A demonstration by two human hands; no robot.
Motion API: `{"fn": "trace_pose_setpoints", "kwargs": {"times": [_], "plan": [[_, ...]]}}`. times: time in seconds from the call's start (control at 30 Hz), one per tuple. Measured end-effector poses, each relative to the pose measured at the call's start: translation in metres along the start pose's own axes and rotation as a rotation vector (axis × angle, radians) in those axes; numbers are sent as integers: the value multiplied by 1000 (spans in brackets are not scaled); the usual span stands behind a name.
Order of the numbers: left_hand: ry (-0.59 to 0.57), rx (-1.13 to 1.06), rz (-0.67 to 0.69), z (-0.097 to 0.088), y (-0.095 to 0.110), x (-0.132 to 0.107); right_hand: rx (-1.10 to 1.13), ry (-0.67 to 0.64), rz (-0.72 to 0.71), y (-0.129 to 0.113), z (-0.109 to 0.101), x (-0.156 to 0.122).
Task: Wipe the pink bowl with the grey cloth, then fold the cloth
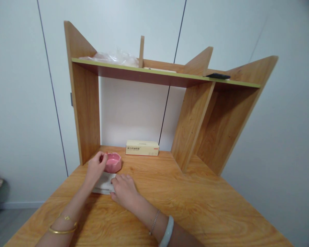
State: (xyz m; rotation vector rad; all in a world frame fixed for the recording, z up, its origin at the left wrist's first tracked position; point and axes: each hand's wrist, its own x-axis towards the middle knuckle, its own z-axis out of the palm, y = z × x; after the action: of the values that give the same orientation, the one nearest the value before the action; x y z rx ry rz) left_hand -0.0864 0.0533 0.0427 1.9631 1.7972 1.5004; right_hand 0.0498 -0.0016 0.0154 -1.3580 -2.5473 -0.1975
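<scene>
A pink, faceted ashtray-like bowl (113,162) with a notched rim sits upright on the desk. My left hand (96,165) is closed at its left side, fingertips pinched at the rim; the thumb is partly hidden. In front of the bowl lies a flat white folded cloth or tissue (103,183). Curled over this white piece's right edge are the fingers of my right hand (125,190), with the thumb at its near corner. Part of the white piece is covered by both hands.
A cream carton with printed characters (142,148) stands at the back of the wooden desk (195,206). Wooden shelving (195,120) rises behind, its upright panels at left and right. On the upper shelf are clear plastic (117,58) and a dark flat object (218,76).
</scene>
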Motion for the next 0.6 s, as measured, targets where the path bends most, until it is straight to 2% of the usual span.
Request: {"fn": "trace_pose_setpoints", "kwargs": {"times": [0.1,0.17,0.3,0.4,0.5,0.6], "plan": [[-35,169,-59,4,-8,1,-67,-55,48,12,-9,-2],[-44,236,-133,6,-13,2,-108,-87,130,29,-15,-11],[-120,227,-291,14,-27,4,-222,-144,451,82,-24,-42],[-214,199,-372,23,-39,5,-297,-126,743,120,-30,-67],[-282,190,-392,31,-48,5,-301,-120,826,142,-37,-82],[-285,201,-361,35,-52,6,-205,-108,806,149,-41,-84]]}}
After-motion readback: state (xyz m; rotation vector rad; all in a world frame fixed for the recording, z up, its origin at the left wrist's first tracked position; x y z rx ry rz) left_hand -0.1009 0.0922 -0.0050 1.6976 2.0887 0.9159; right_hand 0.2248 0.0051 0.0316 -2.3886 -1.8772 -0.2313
